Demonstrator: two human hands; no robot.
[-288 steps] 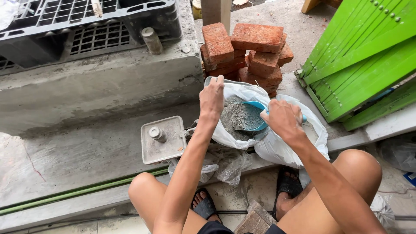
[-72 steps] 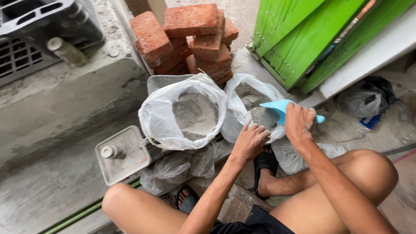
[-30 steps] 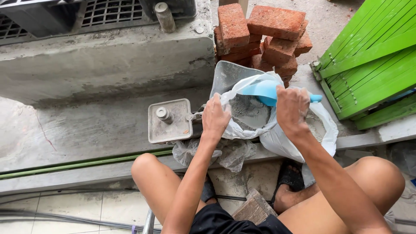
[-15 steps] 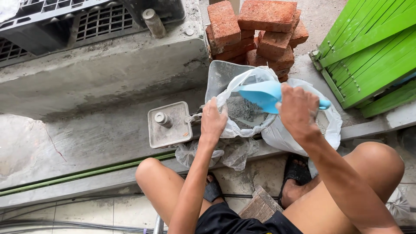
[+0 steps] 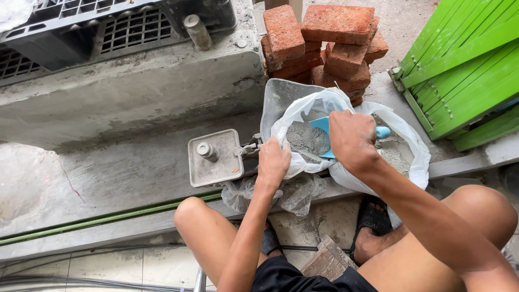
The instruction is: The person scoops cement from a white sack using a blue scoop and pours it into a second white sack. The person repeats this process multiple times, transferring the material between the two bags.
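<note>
My right hand [image 5: 352, 139] grips a light blue plastic scoop [image 5: 324, 134] and holds it inside the mouth of a white plastic bag [image 5: 303, 116] that contains grey powder [image 5: 305, 141]. My left hand [image 5: 273, 163] pinches the near rim of that bag and holds it open. A second white bag [image 5: 403, 154] of grey powder sits just to the right, partly hidden by my right forearm. Both bags rest on a concrete ledge in front of my knees.
A square grey metal plate with a short post [image 5: 215, 157] lies left of the bags. Red bricks [image 5: 324, 40] are stacked behind them, green slatted panels [image 5: 465, 65] lean at the right, and a dark plastic crate [image 5: 108, 27] sits on the raised concrete step. A crumpled clear bag [image 5: 294, 192] lies below.
The scoop has gone from above the bags down into the left bag's opening. My left hand keeps its hold on the bag rim.
</note>
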